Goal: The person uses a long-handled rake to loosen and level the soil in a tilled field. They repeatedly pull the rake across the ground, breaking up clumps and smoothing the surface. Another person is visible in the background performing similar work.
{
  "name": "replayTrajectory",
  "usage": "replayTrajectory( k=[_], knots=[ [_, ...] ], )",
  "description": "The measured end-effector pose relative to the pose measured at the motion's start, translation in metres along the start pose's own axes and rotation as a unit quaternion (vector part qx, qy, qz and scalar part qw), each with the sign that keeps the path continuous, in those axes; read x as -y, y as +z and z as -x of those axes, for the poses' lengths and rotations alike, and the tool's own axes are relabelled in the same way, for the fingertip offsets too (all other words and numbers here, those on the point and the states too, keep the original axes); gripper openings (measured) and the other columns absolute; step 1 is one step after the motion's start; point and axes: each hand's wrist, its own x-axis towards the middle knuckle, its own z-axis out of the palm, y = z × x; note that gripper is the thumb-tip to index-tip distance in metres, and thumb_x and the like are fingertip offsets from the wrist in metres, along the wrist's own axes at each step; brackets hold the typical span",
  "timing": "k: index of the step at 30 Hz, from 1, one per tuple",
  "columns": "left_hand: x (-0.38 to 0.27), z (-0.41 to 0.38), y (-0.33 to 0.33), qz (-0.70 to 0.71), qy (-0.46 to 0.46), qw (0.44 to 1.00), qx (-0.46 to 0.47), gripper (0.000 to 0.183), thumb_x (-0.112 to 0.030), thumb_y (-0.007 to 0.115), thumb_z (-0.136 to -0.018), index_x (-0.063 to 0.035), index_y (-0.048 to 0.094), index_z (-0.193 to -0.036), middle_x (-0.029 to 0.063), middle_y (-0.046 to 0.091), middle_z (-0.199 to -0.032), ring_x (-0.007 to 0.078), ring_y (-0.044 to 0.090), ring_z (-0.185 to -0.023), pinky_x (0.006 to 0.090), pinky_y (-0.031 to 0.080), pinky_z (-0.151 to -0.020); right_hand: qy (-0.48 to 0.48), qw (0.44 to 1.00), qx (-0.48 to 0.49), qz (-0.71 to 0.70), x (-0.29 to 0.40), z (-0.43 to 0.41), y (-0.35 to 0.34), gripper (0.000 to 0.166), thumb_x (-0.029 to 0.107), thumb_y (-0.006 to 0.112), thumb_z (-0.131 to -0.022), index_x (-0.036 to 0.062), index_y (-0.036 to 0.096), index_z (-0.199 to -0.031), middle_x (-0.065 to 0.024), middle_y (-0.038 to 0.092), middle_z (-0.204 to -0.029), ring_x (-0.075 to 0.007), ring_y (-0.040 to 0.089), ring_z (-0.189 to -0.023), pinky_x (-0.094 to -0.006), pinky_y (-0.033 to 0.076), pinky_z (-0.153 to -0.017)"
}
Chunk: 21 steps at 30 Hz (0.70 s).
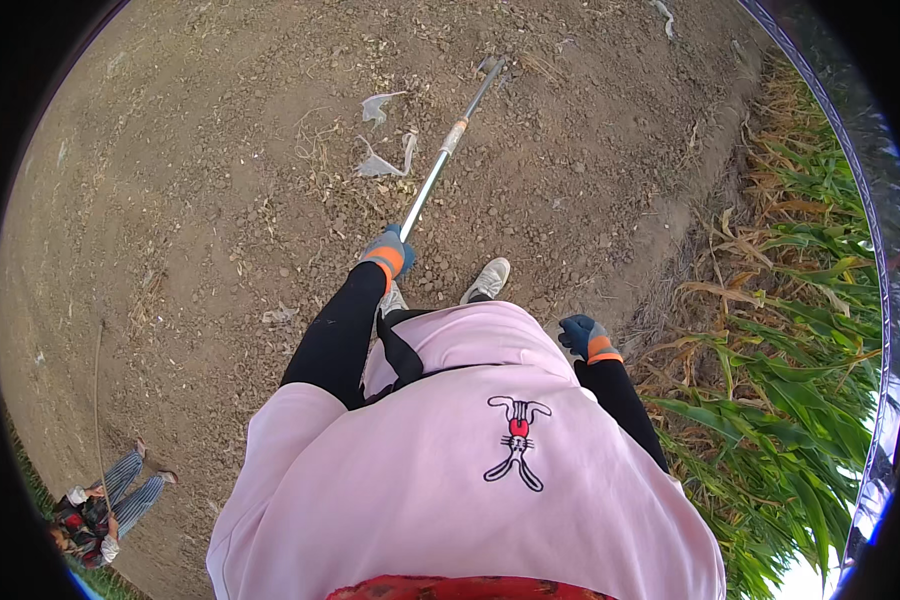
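My left hand (pixel 390 253), in a blue, grey and orange glove, is shut around the near end of a long metal pole (pixel 424 199). The pole slants up and to the right, past a wrapped joint with an orange band (pixel 456 136). Its far end carries a small metal head (pixel 489 66) that rests on the soil; its exact shape is unclear. My right hand (pixel 581 335), gloved alike, hangs beside my right hip. Its fingers look curled and nothing shows in them, but the palm is hidden. Torn pieces of whitish plastic film (pixel 381 161) lie left of the pole.
Bare, clumpy soil (pixel 232 187) spreads around my shoes (pixel 487 280). Green and dried maize plants (pixel 787 375) line the right side. At the lower left, another person (pixel 94 517) in striped trousers holds a long thin stick (pixel 99 420). More film (pixel 666 19) lies at the top right.
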Motion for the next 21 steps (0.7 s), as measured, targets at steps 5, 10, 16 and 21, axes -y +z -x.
replayTrajectory(
  k=[5, 10, 16, 21],
  knots=[
    [0.088, 0.018, 0.038, -0.032, -0.065, 0.995, 0.069, 0.033, -0.023, 0.056, -0.073, -0.0024, 0.054, -0.097, 0.0185, 0.059, -0.085, 0.0312, 0.059, -0.075, 0.0387, 0.047, -0.059, -0.042, 0.998, -0.024, -0.041, 0.013, 0.014, 0.014, 0.027, 0.031, 0.051, -0.074, 0.0053, 0.058, -0.08, -0.0063, 0.061, -0.068, -0.015, 0.055, -0.053, -0.0279, 0.042, -0.046],
    [0.151, 0.075, 0.049, -0.033, -0.074, 0.997, 0.01, 0.029, -0.017, 0.057, -0.067, -0.0034, 0.054, -0.093, 0.0213, 0.058, -0.081, 0.0346, 0.058, -0.076, 0.0402, 0.045, -0.063, -0.02, 1.0, 0.013, 0.016, 0.015, -0.005, 0.018, 0.027, 0.031, 0.051, -0.075, 0.0057, 0.056, -0.08, -0.0054, 0.06, -0.068, -0.0154, 0.055, -0.056, -0.0283, 0.043, -0.047],
    [0.178, 0.139, 0.048, -0.025, -0.054, 0.998, -0.005, 0.029, -0.016, 0.056, -0.066, -0.003, 0.053, -0.092, 0.0209, 0.057, -0.074, 0.0359, 0.057, -0.072, 0.0414, 0.043, -0.061, -0.081, 0.995, 0.019, 0.045, 0.05, -0.016, 0.018, 0.03, 0.033, 0.052, -0.076, 0.0058, 0.057, -0.086, -0.0065, 0.062, -0.072, -0.0156, 0.056, -0.06, -0.028, 0.044, -0.049],
    [0.199, 0.197, 0.045, -0.034, -0.111, 0.993, -0.002, 0.026, -0.017, 0.057, -0.066, -0.0066, 0.058, -0.09, 0.0203, 0.058, -0.081, 0.0354, 0.056, -0.079, 0.0393, 0.044, -0.066, -0.124, 0.989, 0.017, 0.08, 0.066, -0.021, 0.02, 0.032, 0.034, 0.052, -0.076, 0.0055, 0.058, -0.088, -0.0067, 0.061, -0.072, -0.0152, 0.056, -0.058, -0.0273, 0.044, -0.049]
  ],
)
